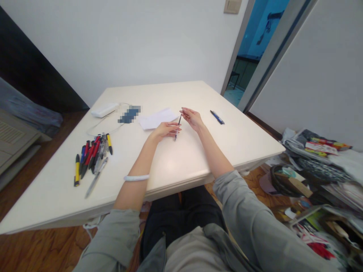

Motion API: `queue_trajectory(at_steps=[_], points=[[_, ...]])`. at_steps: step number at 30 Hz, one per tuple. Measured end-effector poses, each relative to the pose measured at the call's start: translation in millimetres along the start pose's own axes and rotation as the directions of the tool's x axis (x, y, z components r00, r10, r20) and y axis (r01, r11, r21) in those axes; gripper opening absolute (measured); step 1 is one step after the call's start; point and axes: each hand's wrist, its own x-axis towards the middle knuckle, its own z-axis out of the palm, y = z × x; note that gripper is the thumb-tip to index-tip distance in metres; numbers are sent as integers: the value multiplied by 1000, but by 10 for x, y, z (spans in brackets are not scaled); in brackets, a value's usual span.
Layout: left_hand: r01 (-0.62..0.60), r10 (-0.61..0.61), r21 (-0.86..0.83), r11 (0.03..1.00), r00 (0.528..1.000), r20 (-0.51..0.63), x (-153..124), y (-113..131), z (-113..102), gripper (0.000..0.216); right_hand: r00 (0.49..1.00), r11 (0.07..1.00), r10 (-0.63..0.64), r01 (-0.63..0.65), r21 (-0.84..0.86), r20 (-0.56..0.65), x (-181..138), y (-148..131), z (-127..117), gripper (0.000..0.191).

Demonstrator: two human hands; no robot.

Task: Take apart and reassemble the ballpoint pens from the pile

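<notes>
Both my hands hold one slim dark pen (pixel 178 125) above the middle of the white table (pixel 198 158). My left hand (pixel 165 130) pinches its lower end, fingers closed round it. My right hand (pixel 192 117) grips its upper end with the fingertips. A white bracelet sits on my left forearm. A sheet of white paper (pixel 157 118) lies just behind my left hand. A blue pen (pixel 217 117) lies alone to the right of my right hand.
A heap of several pens (pixel 92 154), red, blue, yellow and silver, lies at the table's left. A white box with a cable (pixel 104 110) and a blurred dark object (pixel 129 114) sit farther back. Cluttered bags and magazines (pixel 317 166) fill the floor at right.
</notes>
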Motion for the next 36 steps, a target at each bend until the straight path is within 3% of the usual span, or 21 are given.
queue_trajectory(at_steps=[22, 36], points=[[-3, 3, -13, 1000, 1000, -13, 9, -14, -16, 40, 999, 998, -27, 29, -57, 44, -54, -40, 9, 14], [-65, 64, -28, 997, 998, -27, 28, -34, -29, 37, 987, 999, -18, 26, -48, 163, -38, 13, 23, 24]])
